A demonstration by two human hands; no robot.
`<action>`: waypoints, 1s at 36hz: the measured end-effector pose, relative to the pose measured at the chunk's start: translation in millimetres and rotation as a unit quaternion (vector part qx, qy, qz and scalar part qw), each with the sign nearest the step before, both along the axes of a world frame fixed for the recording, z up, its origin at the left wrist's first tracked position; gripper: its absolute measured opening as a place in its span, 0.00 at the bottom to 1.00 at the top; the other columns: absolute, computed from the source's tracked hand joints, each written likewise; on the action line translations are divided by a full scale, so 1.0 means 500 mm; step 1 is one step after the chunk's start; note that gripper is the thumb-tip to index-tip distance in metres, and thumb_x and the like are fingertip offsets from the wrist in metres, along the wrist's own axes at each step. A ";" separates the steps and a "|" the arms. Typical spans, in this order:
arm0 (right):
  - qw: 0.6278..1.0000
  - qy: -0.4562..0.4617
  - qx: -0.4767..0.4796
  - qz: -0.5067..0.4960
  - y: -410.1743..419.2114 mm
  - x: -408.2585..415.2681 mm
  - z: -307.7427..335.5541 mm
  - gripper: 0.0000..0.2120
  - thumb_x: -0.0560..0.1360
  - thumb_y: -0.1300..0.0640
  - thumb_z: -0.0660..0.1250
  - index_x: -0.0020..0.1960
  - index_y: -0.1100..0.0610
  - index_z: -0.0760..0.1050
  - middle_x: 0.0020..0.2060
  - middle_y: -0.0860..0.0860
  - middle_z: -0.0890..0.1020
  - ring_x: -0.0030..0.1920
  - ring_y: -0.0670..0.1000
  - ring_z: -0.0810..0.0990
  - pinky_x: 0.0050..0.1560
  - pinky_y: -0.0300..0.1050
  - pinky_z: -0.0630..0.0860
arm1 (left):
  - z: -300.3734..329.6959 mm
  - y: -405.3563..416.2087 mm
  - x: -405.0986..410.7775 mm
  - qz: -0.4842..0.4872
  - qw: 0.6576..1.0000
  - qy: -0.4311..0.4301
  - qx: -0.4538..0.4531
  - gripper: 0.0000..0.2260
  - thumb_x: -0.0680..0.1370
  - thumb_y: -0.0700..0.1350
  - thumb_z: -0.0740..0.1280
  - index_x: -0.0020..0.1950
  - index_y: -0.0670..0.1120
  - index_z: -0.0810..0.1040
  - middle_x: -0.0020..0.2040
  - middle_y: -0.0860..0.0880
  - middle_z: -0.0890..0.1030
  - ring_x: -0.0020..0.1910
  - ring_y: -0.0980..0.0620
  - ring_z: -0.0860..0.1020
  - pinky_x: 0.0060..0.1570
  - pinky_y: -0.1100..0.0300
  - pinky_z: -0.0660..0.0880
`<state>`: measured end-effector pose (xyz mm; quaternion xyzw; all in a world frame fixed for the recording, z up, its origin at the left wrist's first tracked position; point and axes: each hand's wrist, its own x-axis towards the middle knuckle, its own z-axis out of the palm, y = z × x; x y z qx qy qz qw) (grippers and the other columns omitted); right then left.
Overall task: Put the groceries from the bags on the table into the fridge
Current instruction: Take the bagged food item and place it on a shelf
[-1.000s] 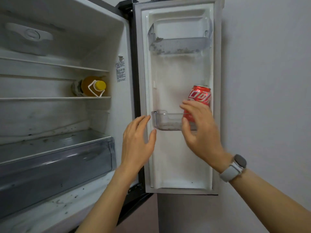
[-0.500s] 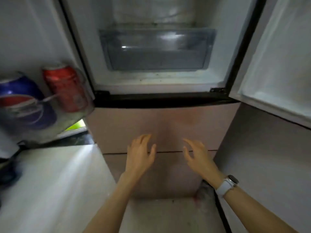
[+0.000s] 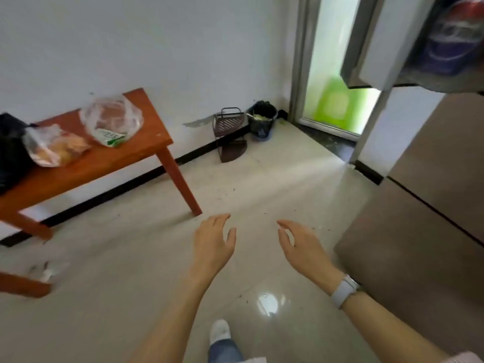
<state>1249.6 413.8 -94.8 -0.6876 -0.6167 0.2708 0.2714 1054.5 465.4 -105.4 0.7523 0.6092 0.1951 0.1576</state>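
My left hand [image 3: 213, 242] and my right hand [image 3: 301, 247] hover empty over the floor, fingers apart, a watch on the right wrist. At the left stands an orange-brown wooden table [image 3: 110, 161]. On it lie a clear plastic bag [image 3: 111, 121] with a green-and-white carton showing, a second clear bag [image 3: 53, 146] with orange-yellow food, and a black bag [image 3: 10, 148] at the left edge. The fridge [image 3: 432, 205] is on the right. Its open door [image 3: 387, 43] hangs at the top right with a blue cola bottle [image 3: 450, 40] in its shelf, blurred.
A dark wire rack [image 3: 230, 134] and a black bin [image 3: 262, 121] stand against the far wall. A doorway [image 3: 332, 74] with green light opens beyond. Shiny pale floor tiles [image 3: 131, 258] spread between table and fridge. My foot [image 3: 220, 331] shows at the bottom.
The view has swung left from the fridge interior to the room and table. My right hand has let go of the red can in the door shelf; both hands have dropped lower, empty.
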 end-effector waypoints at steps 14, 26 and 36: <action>0.982 0.000 0.018 0.187 0.336 -0.575 0.032 0.17 0.79 0.54 0.56 0.66 0.55 0.69 0.62 0.51 0.75 0.62 0.50 0.73 0.61 0.38 0.66 | 0.053 0.156 -0.583 0.197 0.980 -0.011 -0.024 0.19 0.80 0.47 0.58 0.71 0.45 0.66 0.69 0.47 0.70 0.69 0.50 0.66 0.69 0.58 0.60; 0.982 -0.031 -0.028 0.187 0.607 -0.765 -0.002 0.17 0.79 0.55 0.57 0.66 0.56 0.69 0.60 0.53 0.77 0.59 0.52 0.75 0.60 0.42 0.69 | 0.004 0.387 -0.802 0.229 0.972 -0.008 -0.057 0.20 0.79 0.47 0.59 0.71 0.45 0.66 0.70 0.47 0.69 0.69 0.49 0.65 0.68 0.56 0.60; 0.985 -0.001 0.042 0.170 0.993 -0.907 -0.072 0.20 0.78 0.59 0.58 0.69 0.57 0.63 0.63 0.55 0.71 0.57 0.53 0.74 0.50 0.39 0.68 | -0.087 0.748 -0.883 0.237 0.965 0.022 -0.107 0.23 0.80 0.50 0.57 0.75 0.49 0.58 0.75 0.49 0.58 0.73 0.49 0.57 0.70 0.53 0.60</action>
